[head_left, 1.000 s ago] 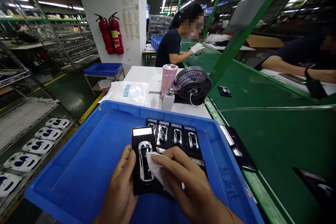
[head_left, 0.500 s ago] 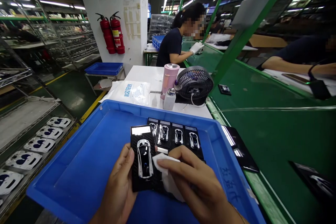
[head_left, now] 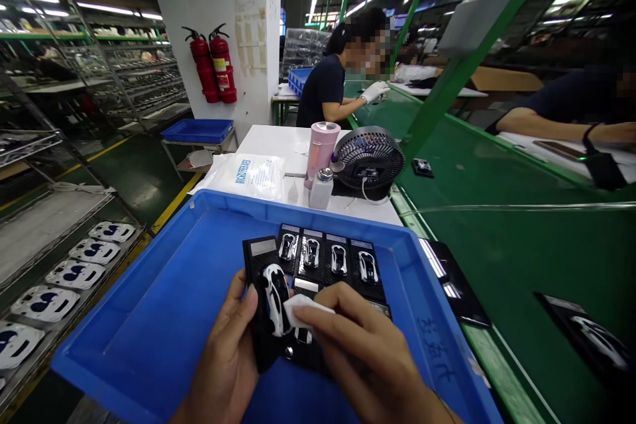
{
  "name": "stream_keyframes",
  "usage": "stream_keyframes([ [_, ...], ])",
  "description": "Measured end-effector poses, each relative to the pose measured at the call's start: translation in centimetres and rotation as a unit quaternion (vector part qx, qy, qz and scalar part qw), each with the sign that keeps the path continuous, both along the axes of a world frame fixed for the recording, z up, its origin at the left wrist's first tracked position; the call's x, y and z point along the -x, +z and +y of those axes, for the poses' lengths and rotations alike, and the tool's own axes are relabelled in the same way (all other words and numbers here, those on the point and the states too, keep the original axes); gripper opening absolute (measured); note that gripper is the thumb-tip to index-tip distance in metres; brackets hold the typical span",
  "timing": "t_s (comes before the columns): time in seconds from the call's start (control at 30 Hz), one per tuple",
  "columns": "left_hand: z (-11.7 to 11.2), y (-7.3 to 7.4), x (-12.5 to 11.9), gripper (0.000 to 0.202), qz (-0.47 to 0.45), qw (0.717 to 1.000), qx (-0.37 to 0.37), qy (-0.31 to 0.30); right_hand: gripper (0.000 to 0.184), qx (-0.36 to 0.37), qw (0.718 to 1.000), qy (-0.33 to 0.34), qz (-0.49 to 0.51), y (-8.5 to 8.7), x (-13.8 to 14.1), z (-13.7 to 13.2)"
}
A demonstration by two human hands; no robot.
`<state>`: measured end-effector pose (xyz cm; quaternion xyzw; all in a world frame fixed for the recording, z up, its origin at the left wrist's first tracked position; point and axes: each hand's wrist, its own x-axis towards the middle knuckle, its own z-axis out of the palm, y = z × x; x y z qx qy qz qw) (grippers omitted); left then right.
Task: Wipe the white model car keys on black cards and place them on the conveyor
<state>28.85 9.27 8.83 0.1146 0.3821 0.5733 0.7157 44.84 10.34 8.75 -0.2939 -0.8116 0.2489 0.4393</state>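
My left hand (head_left: pixel 229 338) grips the left edge of a black display base with a white-and-black model car (head_left: pixel 275 298) mounted on it. The base is tilted, turning the car's side toward my right hand. In my right hand (head_left: pixel 370 338), thumb and fingers pinch a folded white wiping cloth (head_left: pixel 304 310), which meets the car's right side. Below and behind lies a blue tray (head_left: pixel 139 318). Several more model cars on black bases (head_left: pixel 338 258) lie in it in a row, and others nearer me are partly hidden by my right hand.
Past the tray's far rim stand a white pump bottle (head_left: pixel 321 189), a pink tumbler (head_left: pixel 322 149), a black fan (head_left: pixel 370 159) and a plastic packet (head_left: pixel 248 173). A green conveyor belt (head_left: pixel 497 238) runs along the right. A gloved co-worker (head_left: pixel 328 83) sits ahead. White car shells (head_left: pixel 74 273) fill a left rack.
The held base has tipped, so the car now shows more of its side. My right hand has moved slightly left with the cloth. Items on the belt have shifted a little.
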Motion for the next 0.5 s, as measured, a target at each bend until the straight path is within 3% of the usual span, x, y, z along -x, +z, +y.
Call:
stream_keyframes([
  [0.13, -0.3, -0.2, -0.3, 0.037, 0.029, 0.999, -0.038, -0.002, 0.039, -0.098, 0.988, -0.037, -0.112, -0.4, 0.5, -0.4],
  [0.23, -0.3, -0.2, -0.2, 0.034, 0.044, 0.998, -0.051, -0.004, 0.029, -0.120, 0.977, -0.051, -0.166, -0.3, 0.3, -0.8],
  [0.37, -0.3, -0.1, 0.1, 0.038, 0.072, 0.997, -0.027, -0.012, 0.030, -0.056, 0.993, -0.047, -0.090, 0.5, -0.5, -0.3],
  [0.5, -0.5, -0.1, 0.2, 0.037, 0.093, 0.992, 0.023, -0.081, 0.037, 0.015, 1.000, -0.017, 0.021, 0.6, -0.5, 0.8],
])
